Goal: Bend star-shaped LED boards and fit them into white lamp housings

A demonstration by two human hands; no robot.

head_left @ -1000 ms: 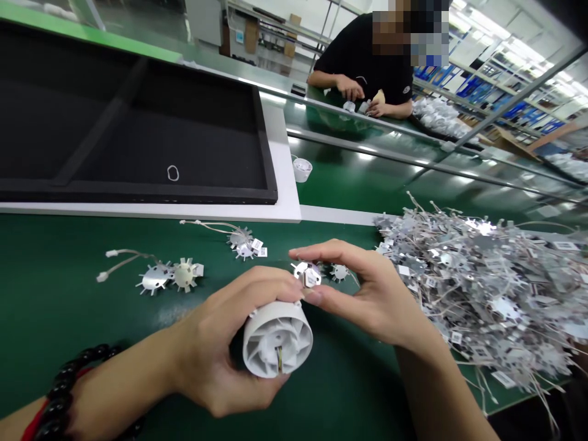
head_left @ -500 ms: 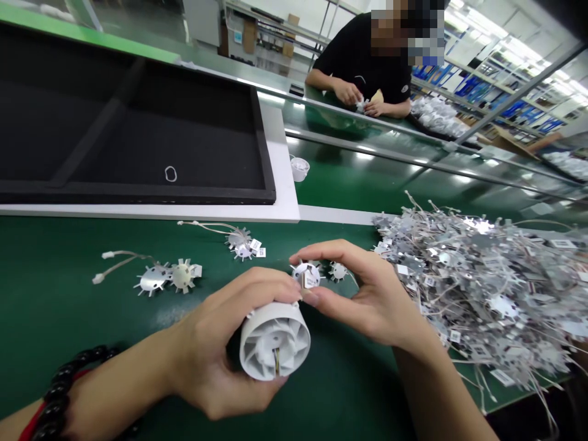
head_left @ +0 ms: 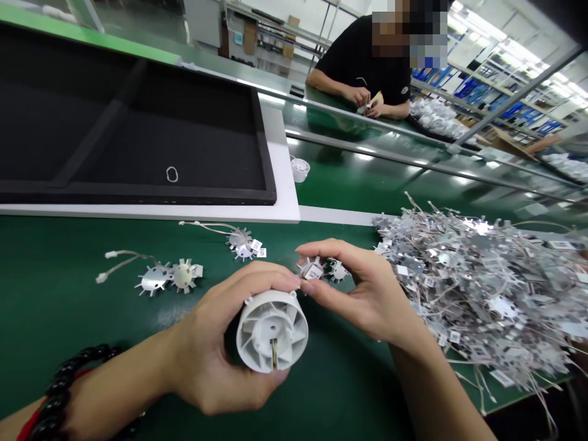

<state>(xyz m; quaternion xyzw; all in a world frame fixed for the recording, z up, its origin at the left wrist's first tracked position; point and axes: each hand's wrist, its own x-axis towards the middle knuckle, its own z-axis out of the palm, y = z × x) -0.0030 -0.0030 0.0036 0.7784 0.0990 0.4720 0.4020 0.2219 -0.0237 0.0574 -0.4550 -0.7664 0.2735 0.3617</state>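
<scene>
**Star plate at the mouth of the white housing, not yet seated**

We start at the left, where our left hand wraps the white finned housing, fingers curled over its top and thumb beneath, clamped firmly on it. The housing is a round, matte plastic cup with radial ribs inside and a thin yellow-and-dark lead showing in its centre slot. It sits between our two hands, raised just above the green table.

Just beyond the left fingertips, our right hand pinches a small star-shaped metal plate between thumb and forefinger, fingers together on it. The plate is thin, bright aluminium with short spokes around its rim and a white label on its face. It touches the housing's far edge or hovers right at it; we cannot tell which.

We judge the fitting as begun but unfinished: the plate is outside the cup, and one housing is in hand.

Left of the left fingers lie a few loose star plates with wires, flat on the felt-like table. Right of the right fingers, a big tangled heap of star plates and leads waits, glinting and spiky.
</scene>
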